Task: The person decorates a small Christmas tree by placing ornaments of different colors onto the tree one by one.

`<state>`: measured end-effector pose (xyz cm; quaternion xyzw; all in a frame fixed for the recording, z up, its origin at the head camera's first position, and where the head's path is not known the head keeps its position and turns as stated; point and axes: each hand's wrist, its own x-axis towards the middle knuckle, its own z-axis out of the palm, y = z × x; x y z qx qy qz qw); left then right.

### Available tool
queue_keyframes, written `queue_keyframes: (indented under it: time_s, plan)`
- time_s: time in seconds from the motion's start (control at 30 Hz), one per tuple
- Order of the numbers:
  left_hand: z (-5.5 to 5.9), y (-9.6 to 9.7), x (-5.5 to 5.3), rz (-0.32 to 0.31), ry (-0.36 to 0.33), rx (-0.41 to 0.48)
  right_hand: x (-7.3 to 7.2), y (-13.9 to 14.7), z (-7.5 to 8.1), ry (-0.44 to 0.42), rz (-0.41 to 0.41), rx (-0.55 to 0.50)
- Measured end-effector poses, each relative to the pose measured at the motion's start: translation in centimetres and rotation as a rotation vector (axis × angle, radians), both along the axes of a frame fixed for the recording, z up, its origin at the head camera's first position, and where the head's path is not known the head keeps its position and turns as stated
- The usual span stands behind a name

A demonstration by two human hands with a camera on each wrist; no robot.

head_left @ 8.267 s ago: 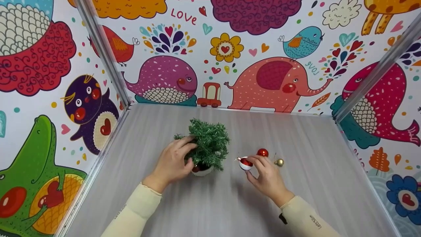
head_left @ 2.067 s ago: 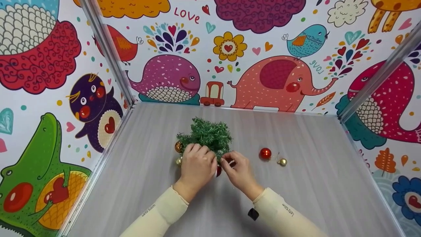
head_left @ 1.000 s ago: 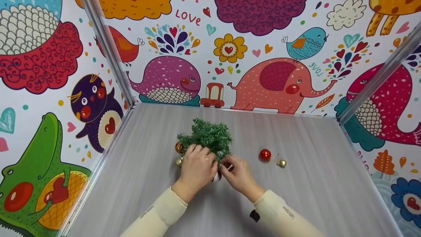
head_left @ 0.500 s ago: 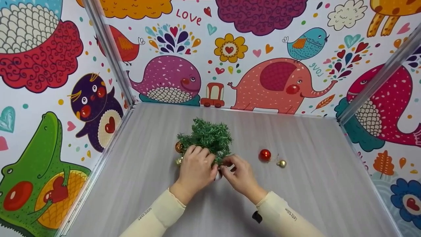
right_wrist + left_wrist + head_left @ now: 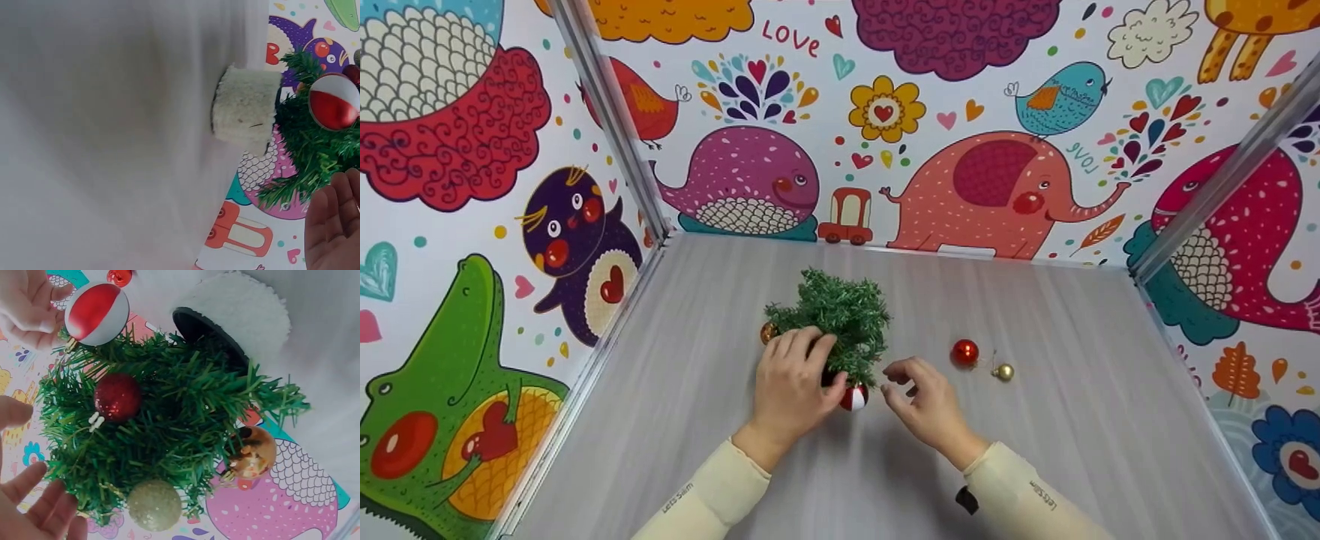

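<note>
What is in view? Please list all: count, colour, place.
Artificial tree: one, green, on table.
Rough round pot: one, white, under tree.
Two-tone ball: one, red and white, tree's front.
Glittery red ball: one, dark red, on tree.
Glittery gold ball: one, pale gold, on tree.
Shiny copper ball: one, copper, tree's left.
Shiny red ball: one, red, right of tree.
Small gold ball: one, gold, further right.
Flat table: one, grey, below.
Printed walls: three, multicoloured, around.
Metal posts: two, silver, corners.
Unclear piece: one, black, right sleeve.
Left hand: one, bare, at tree.
Right hand: one, bare, beside tree.
Sleeves: two, cream, forearms.
</note>
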<state>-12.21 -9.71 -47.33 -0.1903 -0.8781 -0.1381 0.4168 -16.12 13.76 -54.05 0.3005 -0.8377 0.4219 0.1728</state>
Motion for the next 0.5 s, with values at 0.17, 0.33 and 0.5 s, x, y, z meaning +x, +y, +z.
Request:
queue_keyframes:
  time_s: [0.17,0.33,0.5]
  plan:
    - [0.0,0.1,0.0,0.014,-0.015,0.002,0.1,0.8,-0.6,-0.002,-0.030,0.092]
    - [0.0,0.1,0.0,0.022,-0.012,-0.008,0.3,1.5,-0.9,-0.020,-0.056,0.176]
    - [-0.1,0.0,-0.1,0.050,-0.021,-0.020,0.2,2.1,-0.9,-0.025,-0.081,0.218]
